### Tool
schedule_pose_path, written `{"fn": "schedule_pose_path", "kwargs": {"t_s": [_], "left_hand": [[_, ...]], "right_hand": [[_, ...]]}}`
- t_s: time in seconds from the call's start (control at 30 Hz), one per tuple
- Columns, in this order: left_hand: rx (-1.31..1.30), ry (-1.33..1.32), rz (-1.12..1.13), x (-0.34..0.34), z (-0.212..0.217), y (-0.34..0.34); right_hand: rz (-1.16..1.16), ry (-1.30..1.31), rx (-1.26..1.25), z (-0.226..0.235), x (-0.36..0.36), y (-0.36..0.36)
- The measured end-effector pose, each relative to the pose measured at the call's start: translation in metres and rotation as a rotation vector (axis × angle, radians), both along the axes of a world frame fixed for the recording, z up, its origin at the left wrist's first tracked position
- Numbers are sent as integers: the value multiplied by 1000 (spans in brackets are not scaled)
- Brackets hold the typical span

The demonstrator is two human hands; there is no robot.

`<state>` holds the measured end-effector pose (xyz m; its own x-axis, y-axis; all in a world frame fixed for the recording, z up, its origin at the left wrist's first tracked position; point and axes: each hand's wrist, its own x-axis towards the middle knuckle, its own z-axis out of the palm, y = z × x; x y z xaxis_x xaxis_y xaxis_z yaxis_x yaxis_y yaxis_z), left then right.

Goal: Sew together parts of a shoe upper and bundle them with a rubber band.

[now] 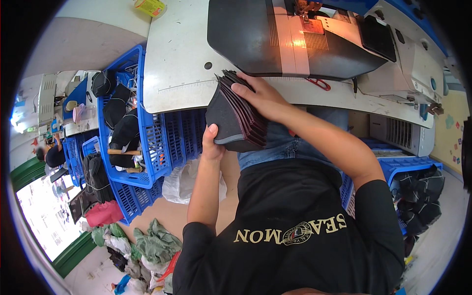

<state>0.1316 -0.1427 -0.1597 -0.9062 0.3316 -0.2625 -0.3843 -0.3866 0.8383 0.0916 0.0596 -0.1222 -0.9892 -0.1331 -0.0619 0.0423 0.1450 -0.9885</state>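
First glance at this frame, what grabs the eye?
Centre frame, both hands grip a fanned stack of dark cut fabric pieces: the left hand at its lower edge, the right hand pressing on top, just off the front edge of the white sewing table. Behind it a sewing machine sits under a bright lamp. To the person's left, blue plastic crates hold more dark pieces.
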Motion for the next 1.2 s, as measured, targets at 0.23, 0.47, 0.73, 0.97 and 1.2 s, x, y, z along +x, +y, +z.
{"fn": "schedule_pose_path", "kwargs": {"t_s": [0.23, 0.47, 0.73, 0.97, 1.2], "left_hand": [[90, 24, -54, 0, 3, -2], [-50, -41, 177, -10, 13, 21], [-46, -171, 231, -15, 33, 30], [-45, -223, 60, -57, 62, 43], [-112, -98, -3, -69, 51, 35]], "right_hand": [[-82, 223, 214, -10, 18, -14], [-7, 132, 105, -16, -19, -2], [125, 582, 83, 16, 27, 1], [114, 172, -88, 4, -14, 14], [-33, 293, -111, -18, -31, 12]]}}
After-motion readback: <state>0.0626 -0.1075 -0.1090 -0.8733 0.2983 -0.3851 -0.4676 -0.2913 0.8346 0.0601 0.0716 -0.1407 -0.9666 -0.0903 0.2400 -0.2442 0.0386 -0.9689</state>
